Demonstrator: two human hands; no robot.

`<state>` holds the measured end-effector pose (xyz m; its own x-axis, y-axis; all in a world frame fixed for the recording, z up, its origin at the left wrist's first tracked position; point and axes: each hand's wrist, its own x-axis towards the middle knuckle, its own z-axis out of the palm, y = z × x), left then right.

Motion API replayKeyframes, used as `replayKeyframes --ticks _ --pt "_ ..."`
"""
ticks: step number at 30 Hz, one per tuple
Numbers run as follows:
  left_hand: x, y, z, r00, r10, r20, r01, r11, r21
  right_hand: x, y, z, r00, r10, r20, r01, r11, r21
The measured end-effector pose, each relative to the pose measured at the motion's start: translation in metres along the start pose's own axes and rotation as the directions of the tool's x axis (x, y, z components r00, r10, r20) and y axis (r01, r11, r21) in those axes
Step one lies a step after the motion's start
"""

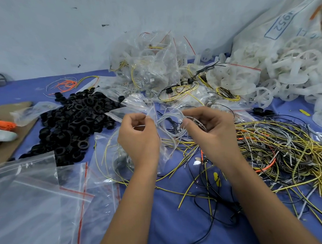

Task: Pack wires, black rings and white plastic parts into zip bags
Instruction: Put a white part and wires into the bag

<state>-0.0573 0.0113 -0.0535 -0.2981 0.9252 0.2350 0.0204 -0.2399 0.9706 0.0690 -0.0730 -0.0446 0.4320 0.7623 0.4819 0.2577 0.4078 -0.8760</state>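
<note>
My left hand [138,135] pinches the mouth of a clear zip bag [137,106] above the blue table. Beside it, my right hand [210,127] grips a coiled bundle of grey-white and black wires [170,124] held at the bag's opening. A heap of black rings [73,123] lies to the left. Loose yellow, black, grey and orange wires [279,148] are tangled at the right. White plastic parts [283,74] are piled at the back right.
Filled zip bags [146,63] are heaped at the back centre against the wall. Empty zip bags [40,197] with red seal lines lie at the front left. A brown cardboard sheet [8,147] with an orange wire bundle [1,124] sits at the far left.
</note>
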Motion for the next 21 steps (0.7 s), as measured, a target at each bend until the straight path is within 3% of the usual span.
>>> replayKeyframes --ticks 2,5,9,14,21 --pt "0.0000 0.0000 0.0005 1.000 -0.002 0.014 0.002 1.000 -0.003 -0.0013 0.0002 0.0002 1.000 -0.007 0.000 0.007 1.000 -0.030" --pt "0.0000 -0.0005 0.0006 1.000 0.006 0.020 -0.007 1.000 0.013 0.0000 -0.0008 0.0003 0.992 -0.057 -0.115 0.050 0.997 -0.062" --pt "0.0001 -0.0010 -0.0002 1.000 -0.006 0.019 0.006 1.000 0.004 0.0042 -0.0049 -0.0044 0.970 -0.028 -0.240 0.049 0.995 0.082" --pt "0.0008 -0.0006 -0.0002 1.000 -0.013 0.027 0.013 1.000 0.000 0.0072 -0.0035 -0.0047 0.985 0.057 -0.165 -0.014 0.967 0.253" --pt "0.0002 0.0015 -0.0009 0.999 -0.005 0.040 0.005 1.000 -0.018 0.0048 0.0010 -0.0012 0.986 0.095 -0.136 -0.086 0.994 0.071"
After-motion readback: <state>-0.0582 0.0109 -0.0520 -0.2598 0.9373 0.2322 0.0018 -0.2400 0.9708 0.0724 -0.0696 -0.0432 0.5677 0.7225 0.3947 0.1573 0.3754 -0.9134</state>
